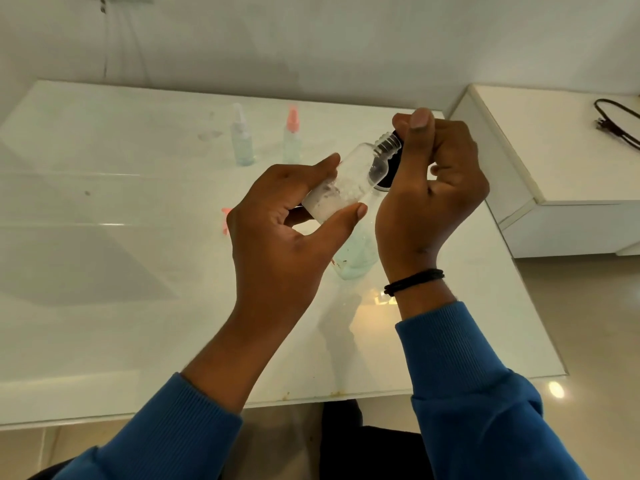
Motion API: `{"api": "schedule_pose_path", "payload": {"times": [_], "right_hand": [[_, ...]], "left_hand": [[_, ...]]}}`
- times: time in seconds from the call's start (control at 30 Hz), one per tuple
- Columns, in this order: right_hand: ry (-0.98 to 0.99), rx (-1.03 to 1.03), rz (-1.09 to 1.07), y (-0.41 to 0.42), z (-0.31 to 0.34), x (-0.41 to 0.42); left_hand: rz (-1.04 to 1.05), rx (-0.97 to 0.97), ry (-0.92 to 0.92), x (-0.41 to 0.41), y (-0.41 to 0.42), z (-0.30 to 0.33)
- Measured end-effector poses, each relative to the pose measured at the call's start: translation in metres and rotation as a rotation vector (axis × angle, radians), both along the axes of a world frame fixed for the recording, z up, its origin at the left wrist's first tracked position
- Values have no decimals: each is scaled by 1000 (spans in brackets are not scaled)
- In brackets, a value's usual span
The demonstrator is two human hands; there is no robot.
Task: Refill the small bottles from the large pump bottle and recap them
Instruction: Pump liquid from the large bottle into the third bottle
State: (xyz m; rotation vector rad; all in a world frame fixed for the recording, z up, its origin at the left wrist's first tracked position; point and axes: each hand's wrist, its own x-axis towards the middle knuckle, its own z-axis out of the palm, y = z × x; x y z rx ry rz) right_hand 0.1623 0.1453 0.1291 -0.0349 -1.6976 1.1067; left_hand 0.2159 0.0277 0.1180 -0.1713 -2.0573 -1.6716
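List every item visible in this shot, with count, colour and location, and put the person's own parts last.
small bottle: one, clear with white contents, tilted, held in the air, threaded neck bare
black cap: one, black, at that bottle's neck, in the right hand
capped small bottles: two, far side of the table; one with whitish cap, one with pink cap
larger bottle: one, clear pale blue-green, standing behind the hands, top hidden
table: one, white, glossy
side unit: one, white, right
cable: one, black, on the side unit
wristband: one, black, right wrist
left hand: grips the small bottle
right hand: pinches the cap
sleeves: two, blue
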Motion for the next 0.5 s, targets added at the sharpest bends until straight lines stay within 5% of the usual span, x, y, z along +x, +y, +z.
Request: {"api": "schedule_pose_path", "payload": {"times": [0.5], "right_hand": [[2,-20,-16,2,6,-4]], "left_hand": [[14,-14,1,0,2,1]]}}
